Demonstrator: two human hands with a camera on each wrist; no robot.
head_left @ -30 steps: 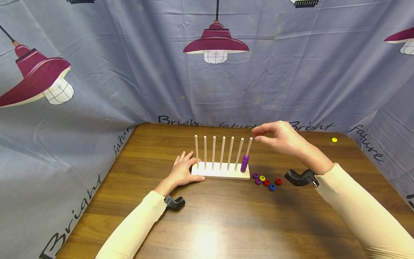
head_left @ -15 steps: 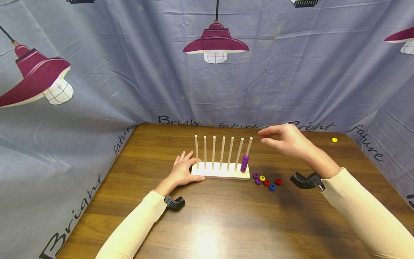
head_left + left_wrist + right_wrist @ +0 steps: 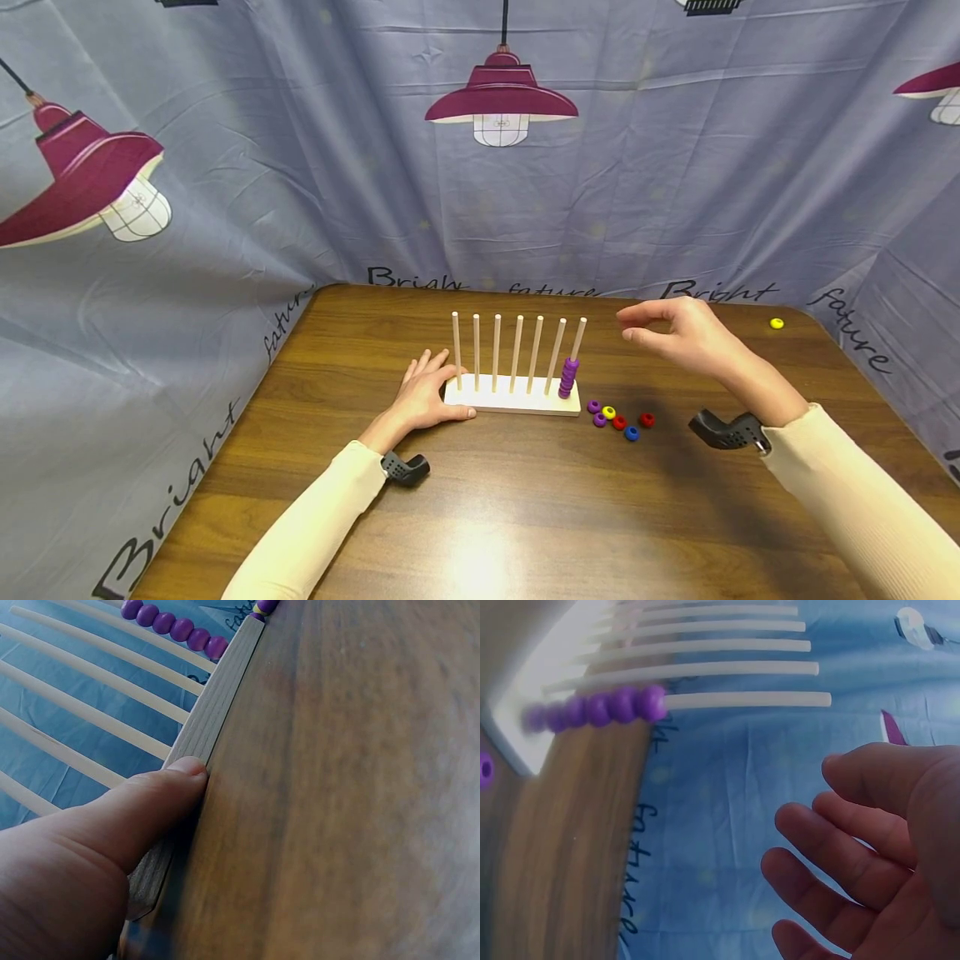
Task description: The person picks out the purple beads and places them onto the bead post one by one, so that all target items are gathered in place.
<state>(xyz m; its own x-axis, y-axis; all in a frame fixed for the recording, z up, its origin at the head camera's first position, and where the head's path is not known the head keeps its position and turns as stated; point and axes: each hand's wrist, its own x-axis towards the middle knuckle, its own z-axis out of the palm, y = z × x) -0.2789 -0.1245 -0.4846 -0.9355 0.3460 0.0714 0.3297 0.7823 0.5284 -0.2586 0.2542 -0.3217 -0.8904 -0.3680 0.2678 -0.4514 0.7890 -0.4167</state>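
Observation:
A wooden abacus [image 3: 512, 402] with several upright pegs stands on the table. Its rightmost peg carries a stack of purple beads [image 3: 568, 379]; the other pegs are bare. My left hand [image 3: 423, 396] holds the left end of the base, the thumb on its front edge and a finger behind, as the left wrist view confirms for the thumb [image 3: 154, 802]. To the right of the pegs, my right hand [image 3: 686, 333] hovers in the air, apart from everything. In the right wrist view its fingers [image 3: 840, 862] are loosely bent and hold nothing.
Loose beads lie right of the base: purple [image 3: 594, 407], yellow [image 3: 609, 412], red [image 3: 619, 423] and blue [image 3: 632, 433]. Another yellow bead [image 3: 776, 323] sits at the far right of the brown table [image 3: 360, 333]. A printed curtain [image 3: 360, 167] surrounds the back and sides.
My right hand has drawn away from the top of the rightmost peg, to the right and slightly down. The left hand, abacus and beads have stayed in place.

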